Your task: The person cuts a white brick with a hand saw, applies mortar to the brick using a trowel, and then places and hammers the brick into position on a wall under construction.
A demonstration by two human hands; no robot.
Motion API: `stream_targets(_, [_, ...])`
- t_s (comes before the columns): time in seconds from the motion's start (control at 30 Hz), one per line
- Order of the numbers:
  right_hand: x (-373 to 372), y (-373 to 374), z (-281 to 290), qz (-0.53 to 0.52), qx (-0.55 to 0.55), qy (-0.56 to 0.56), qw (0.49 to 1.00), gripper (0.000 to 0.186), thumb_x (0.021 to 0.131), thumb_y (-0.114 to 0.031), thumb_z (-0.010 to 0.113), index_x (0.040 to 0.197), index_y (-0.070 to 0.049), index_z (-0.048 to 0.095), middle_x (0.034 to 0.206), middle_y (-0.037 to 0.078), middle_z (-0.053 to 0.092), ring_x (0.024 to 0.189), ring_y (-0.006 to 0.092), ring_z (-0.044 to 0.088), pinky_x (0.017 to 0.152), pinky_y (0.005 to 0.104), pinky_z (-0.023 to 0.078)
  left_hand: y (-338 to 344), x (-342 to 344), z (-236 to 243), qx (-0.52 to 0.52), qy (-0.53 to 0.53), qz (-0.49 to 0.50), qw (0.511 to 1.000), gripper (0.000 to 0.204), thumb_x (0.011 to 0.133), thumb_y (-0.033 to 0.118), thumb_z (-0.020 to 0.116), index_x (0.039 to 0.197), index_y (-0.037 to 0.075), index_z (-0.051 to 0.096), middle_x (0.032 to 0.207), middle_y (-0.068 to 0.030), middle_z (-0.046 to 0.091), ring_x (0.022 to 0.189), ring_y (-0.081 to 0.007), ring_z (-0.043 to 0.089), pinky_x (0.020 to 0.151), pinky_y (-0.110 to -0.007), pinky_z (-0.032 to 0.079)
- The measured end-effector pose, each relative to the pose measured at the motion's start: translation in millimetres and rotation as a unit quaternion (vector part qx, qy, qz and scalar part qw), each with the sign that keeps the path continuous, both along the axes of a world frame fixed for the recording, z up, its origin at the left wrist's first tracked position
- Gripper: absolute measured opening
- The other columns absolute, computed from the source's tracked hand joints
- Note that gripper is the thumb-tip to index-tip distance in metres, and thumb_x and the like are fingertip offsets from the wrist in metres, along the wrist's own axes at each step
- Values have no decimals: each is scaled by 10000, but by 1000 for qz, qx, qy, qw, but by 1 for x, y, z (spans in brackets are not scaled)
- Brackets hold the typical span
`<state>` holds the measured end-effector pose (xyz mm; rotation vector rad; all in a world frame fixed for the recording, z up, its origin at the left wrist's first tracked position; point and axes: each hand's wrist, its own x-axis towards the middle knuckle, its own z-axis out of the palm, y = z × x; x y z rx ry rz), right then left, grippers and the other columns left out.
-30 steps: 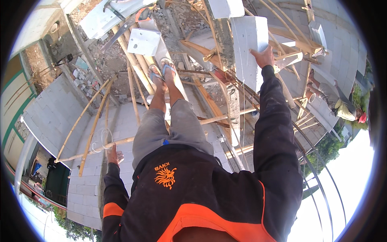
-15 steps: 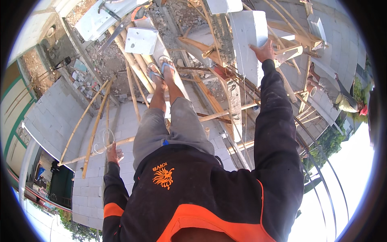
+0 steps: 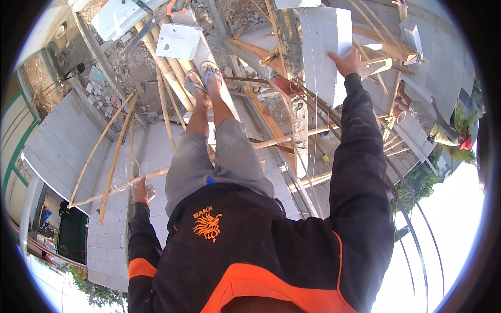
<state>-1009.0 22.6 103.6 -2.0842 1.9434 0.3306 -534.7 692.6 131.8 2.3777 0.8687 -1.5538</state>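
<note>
My right hand (image 3: 346,62) reaches forward and rests against the right edge of a long pale lightweight concrete block (image 3: 324,44). Its thumb is spread over the block's face, the other fingers along the edge. A thin taut string (image 3: 307,32) runs down past the block. My left hand (image 3: 142,192) hangs low at my left side. Beside its fingertips is a loose loop of thin white line (image 3: 116,180), which it appears to pinch; the fingers are partly hidden. Both feet, in flip-flops (image 3: 211,74), stand on a narrow plank.
A white block (image 3: 178,40) lies ahead of my feet, near a handsaw (image 3: 143,35). Bamboo poles (image 3: 121,151) cross at left, above rubble. A concrete column (image 3: 300,130) with bars stands at right. Another person (image 3: 436,122) is at far right.
The view has shifted slightly, moving most of the scene left and the block a little right. My right hand stays at the block's edge; the left stays by the loop.
</note>
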Motion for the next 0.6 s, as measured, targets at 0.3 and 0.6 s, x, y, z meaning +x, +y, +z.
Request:
stream_targets(0.3, [0,3,-9,6,-7,17,1000,933,654,-522,799,1241,89,408,1203,303,557,1144,416,563,966,480,447,3,-14,-8,4,2,8,1000,609,858,583,631,1213,124,448,924,-142,615,739,-266,627,694,-461,536])
stream_targets(0.6, [12,12,-6,19,14,-8,1000,881,656,-483,803,1219,76,421,1178,273,575,1126,405,574,943,473,460,-4,-12,-12,6,11,-7,1000,611,883,566,591,1271,116,449,986,-155,610,741,-248,626,668,-436,542])
